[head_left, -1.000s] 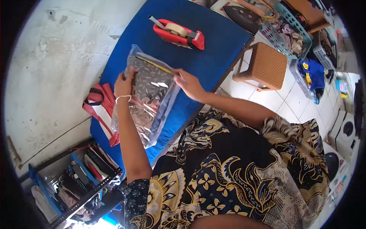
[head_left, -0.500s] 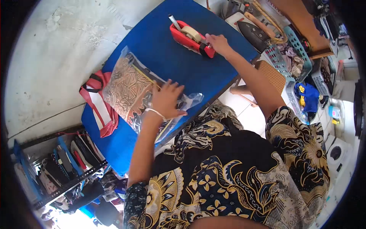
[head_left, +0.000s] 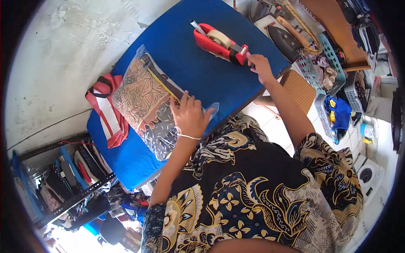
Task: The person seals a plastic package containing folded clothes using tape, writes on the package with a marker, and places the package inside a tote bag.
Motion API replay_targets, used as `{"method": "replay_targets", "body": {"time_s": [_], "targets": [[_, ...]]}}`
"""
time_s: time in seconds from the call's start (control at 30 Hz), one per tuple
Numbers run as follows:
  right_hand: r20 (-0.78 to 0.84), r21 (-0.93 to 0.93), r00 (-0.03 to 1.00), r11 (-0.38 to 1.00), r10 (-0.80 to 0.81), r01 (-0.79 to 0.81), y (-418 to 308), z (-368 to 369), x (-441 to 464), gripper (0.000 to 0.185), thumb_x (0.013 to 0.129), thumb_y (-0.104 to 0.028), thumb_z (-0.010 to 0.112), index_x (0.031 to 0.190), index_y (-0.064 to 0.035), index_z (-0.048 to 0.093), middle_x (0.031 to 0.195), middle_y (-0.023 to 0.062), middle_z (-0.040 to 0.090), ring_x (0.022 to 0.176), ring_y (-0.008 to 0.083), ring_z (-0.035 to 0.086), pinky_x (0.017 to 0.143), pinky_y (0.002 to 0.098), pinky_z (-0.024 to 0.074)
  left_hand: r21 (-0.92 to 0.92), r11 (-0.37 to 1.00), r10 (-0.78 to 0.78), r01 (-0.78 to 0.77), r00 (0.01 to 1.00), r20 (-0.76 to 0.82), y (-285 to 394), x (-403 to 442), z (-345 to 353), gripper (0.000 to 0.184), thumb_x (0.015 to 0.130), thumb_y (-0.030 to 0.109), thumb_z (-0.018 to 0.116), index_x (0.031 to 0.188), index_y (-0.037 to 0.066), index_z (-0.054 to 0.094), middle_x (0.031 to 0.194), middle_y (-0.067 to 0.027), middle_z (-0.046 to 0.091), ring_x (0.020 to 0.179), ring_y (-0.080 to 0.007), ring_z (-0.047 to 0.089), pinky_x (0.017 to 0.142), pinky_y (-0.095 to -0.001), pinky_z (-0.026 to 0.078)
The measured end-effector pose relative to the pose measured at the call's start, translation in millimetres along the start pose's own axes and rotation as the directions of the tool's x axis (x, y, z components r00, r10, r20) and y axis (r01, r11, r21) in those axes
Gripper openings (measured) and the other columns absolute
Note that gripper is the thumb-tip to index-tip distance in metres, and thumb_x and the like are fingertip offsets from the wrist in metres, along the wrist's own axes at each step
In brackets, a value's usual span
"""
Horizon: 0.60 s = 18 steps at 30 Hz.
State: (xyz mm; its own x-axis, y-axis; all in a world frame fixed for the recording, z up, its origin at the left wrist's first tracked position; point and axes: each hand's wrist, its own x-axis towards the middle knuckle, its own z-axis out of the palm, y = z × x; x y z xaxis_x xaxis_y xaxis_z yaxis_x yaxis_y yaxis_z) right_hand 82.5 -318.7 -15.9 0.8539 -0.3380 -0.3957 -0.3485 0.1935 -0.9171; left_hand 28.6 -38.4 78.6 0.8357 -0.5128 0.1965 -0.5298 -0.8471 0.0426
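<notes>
The red tape dispenser is noted near the blue table's right end, long axis roughly along that edge, cutter end at the right hand, the nearer of 2; fingers narrowed, tape grip unconfirmed. The filled plastic bag is partly covered, toward the front edge, by the left hand, spread wide.

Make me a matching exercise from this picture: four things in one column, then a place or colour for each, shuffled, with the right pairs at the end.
Things
1. Left hand
2. Stool
3. Tape dispenser
4. Right hand

Places and colours
A. Brown, beside the blue table
B. At one end of the tape dispenser
C. Spread on the clear plastic packet
D. Red, on the blue table

Right pairs: 1-C, 2-A, 3-D, 4-B
</notes>
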Motion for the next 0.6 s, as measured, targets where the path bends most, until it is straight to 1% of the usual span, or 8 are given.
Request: {"method": "replay_targets", "body": {"time_s": [0.03,0.07,0.17,0.27,0.4,0.47,0.57,0.6], "targets": [[0.028,-0.046,0.997,0.997,0.066,-0.065,-1,0,6,0.029,0.081,-0.042,0.063,0.075,-0.0139,0.058,0.075,-0.0039,0.05,0.077,0.0091,0.047,0.076,0.0371,0.0387,-0.049,0.998,-0.039,0.042,0.998,0.055,-1,-1,-3,0.047,0.07,0.048,0.066,0.087,0.003,0.067,0.097,-0.0096,0.064,0.114,-0.0263,0.049,0.104,-0.0522,0.019],[0.054,-0.091,0.99,0.988,0.13,-0.125,-1,-1,9,0.03,0.081,-0.043,0.063,0.075,-0.0142,0.058,0.075,-0.0039,0.05,0.077,0.0092,0.047,0.076,0.0367,0.0386,-0.05,0.998,-0.035,0.038,0.998,0.059,-1,-2,-6,0.047,0.07,0.048,0.066,0.087,0.003,0.067,0.097,-0.0096,0.064,0.114,-0.0263,0.049,0.104,-0.0522,0.019],[0.102,-0.072,0.986,0.989,0.135,-0.128,-5,-6,12,0.03,0.08,-0.042,0.063,0.071,-0.0138,0.06,0.076,-0.003,0.056,0.078,0.011,0.05,0.072,0.0348,0.0371,-0.009,1.0,-0.006,0.007,0.996,0.085,-2,-5,-9,0.045,0.069,0.046,0.067,0.086,0.004,0.066,0.096,-0.0086,0.065,0.112,-0.0253,0.051,0.105,-0.0529,0.017],[0.184,0.01,0.983,1.0,-0.009,0.007,-32,-13,-1,0.031,0.08,-0.044,0.063,0.073,-0.0142,0.062,0.078,-0.0031,0.056,0.078,0.012,0.05,0.075,0.036,0.0354,-0.045,0.995,-0.08,0.086,0.989,0.127,-5,-13,7,0.039,0.068,0.04,0.069,0.085,0.006,0.066,0.095,-0.0078,0.065,0.111,-0.0239,0.052,0.106,-0.0536,0.015],[0.254,-0.02,0.967,0.999,-0.025,0.031,-28,-29,8,0.03,0.081,-0.043,0.063,0.08,-0.013,0.063,0.077,-0.0032,0.054,0.076,0.0096,0.047,0.076,0.0346,0.0363,-0.068,0.989,-0.13,0.132,0.991,0.038,-5,-11,11,0.032,0.065,0.031,0.07,0.084,0.007,0.065,0.095,-0.007,0.065,0.111,-0.0235,0.052,0.107,-0.0544,0.014],[0.151,-0.188,0.986,0.981,0.065,-0.036,-20,-30,10,0.029,0.08,-0.041,0.062,0.076,-0.012,0.065,0.081,-0.0018,0.059,0.078,0.0117,0.05,0.077,0.0344,0.0329,-0.083,0.984,-0.156,0.159,0.987,0.04,-2,-11,5,0.032,0.063,0.029,0.071,0.085,0.006,0.065,0.098,-0.0071,0.064,0.115,-0.0247,0.05,0.107,-0.0553,0.012],[0.14,-0.22,0.969,0.961,0.204,-0.171,-16,-22,8,0.034,0.079,-0.043,0.063,0.071,-0.0106,0.065,0.078,0.0007,0.062,0.072,0.0116,0.051,0.073,0.0311,0.0347,-0.008,0.958,-0.287,0.287,0.957,-0.025,5,-9,-3,0.041,0.061,0.026,0.068,0.095,0.003,0.06,0.114,-0.0098,0.056,0.128,-0.0333,0.033,0.104,-0.0631,0.004],[0.306,-0.377,0.93,0.923,0.202,-0.076,8,-31,21,0.035,0.079,-0.042,0.063,0.068,-0.0088,0.065,0.078,0.0004,0.061,0.073,0.0118,0.051,0.07,0.0288,0.0363,-0.005,0.956,-0.292,0.292,0.956,-0.027,6,-11,-3,0.041,0.061,0.026,0.068,0.095,0.003,0.06,0.114,-0.0098,0.056,0.128,-0.0333,0.033,0.104,-0.0631,0.004]]}}
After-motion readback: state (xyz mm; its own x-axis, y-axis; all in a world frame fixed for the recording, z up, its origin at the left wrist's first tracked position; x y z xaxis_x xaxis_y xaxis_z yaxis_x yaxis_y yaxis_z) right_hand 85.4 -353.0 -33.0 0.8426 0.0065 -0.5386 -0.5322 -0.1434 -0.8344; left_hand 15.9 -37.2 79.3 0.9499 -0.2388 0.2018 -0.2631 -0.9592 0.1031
